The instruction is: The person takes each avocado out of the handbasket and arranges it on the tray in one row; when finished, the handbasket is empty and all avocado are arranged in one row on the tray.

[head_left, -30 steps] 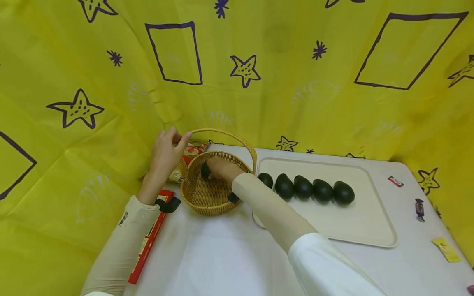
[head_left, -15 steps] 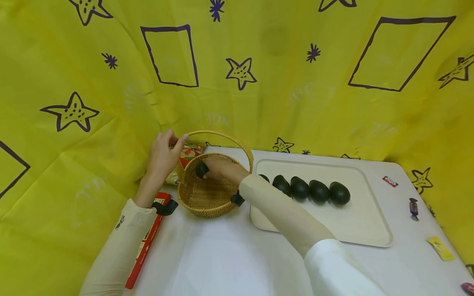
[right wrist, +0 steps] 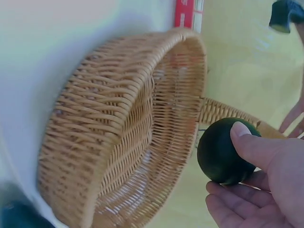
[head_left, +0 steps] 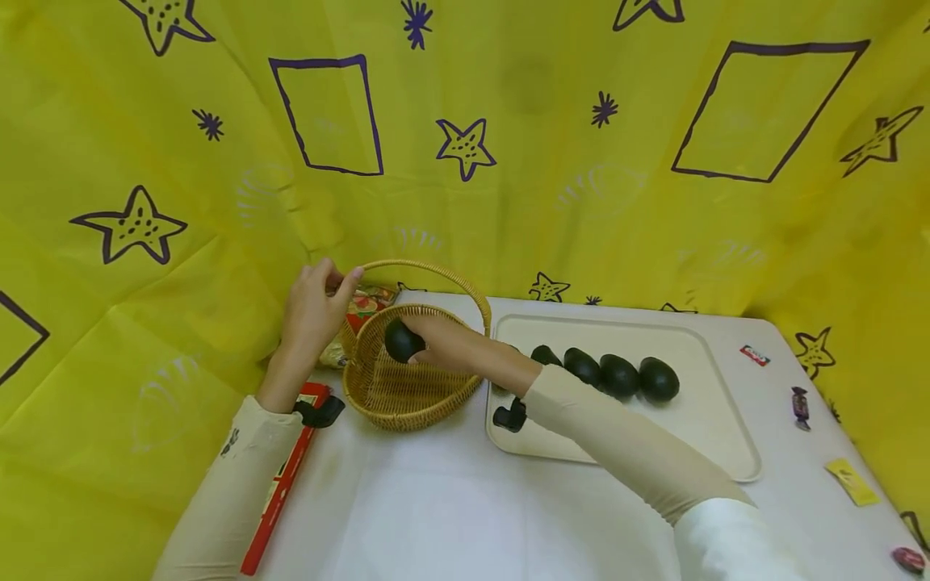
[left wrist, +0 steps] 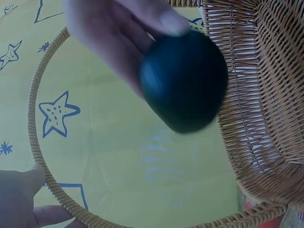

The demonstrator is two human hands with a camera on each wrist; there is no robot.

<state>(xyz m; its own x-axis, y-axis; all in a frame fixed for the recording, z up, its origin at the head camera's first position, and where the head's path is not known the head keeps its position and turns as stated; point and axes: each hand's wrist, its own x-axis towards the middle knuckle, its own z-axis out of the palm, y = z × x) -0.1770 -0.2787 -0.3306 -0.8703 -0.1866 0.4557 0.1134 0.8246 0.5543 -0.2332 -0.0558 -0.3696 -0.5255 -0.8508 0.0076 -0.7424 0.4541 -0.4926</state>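
My left hand [head_left: 312, 311] pinches the left side of the arched handle [head_left: 450, 276] of a round wicker basket [head_left: 407, 421]. Between the thumb and fingers of my right hand [head_left: 446, 347] is a dark green avocado [head_left: 402, 340], which is over the basket's opening in the head view. The right wrist view shows that avocado [right wrist: 221, 154] beyond the basket rim, apart from the weave. In the left wrist view it looks blurred. A row of several more avocados [head_left: 659, 380] lies on a cream tray [head_left: 697, 436]; my right arm covers some of them.
Behind the basket is a colourful food packet [head_left: 366, 303]. A long red box [head_left: 279, 492] lies by my left forearm. Small wrapped sweets [head_left: 801, 407] and a yellow sachet [head_left: 852, 482] are along the table's right side. A yellow patterned cloth [head_left: 508, 218] hangs behind.
My right hand has lifted the avocado up from inside the basket, and the right forearm has swung to the right. The left hand keeps its grip on the handle. The head view has shifted slightly.
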